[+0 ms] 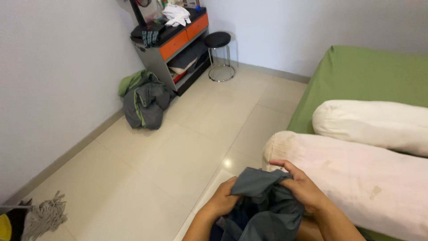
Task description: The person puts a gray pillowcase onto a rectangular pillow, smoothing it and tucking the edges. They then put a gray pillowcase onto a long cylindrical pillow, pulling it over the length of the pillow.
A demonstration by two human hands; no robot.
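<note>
— cloth position? 
— crumpled dark grey fabric garment point(263, 205) bunched low between both hands, beside the pink bolster point(356, 178).
— fingers? 
— left hand point(223, 201) and right hand point(303, 189) both clenched on its top edge (right slightly higher).

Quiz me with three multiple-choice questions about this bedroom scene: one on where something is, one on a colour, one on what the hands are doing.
1. Where does the round black stool stand?
A. beside the grey cabinet with orange drawers
B. on the bed
C. next to the mop

2. What colour is the bed sheet?
A. blue
B. green
C. white

3. What state are the hands in?
A. both empty
B. only one holds cloth
C. both grip the grey-blue cloth

Answers: 1 A, the stool stands right of the cabinet by the far wall. 2 B, the sheet is plainly green. 3 C, the left hand and right hand both clutch the bunched cloth.
</note>
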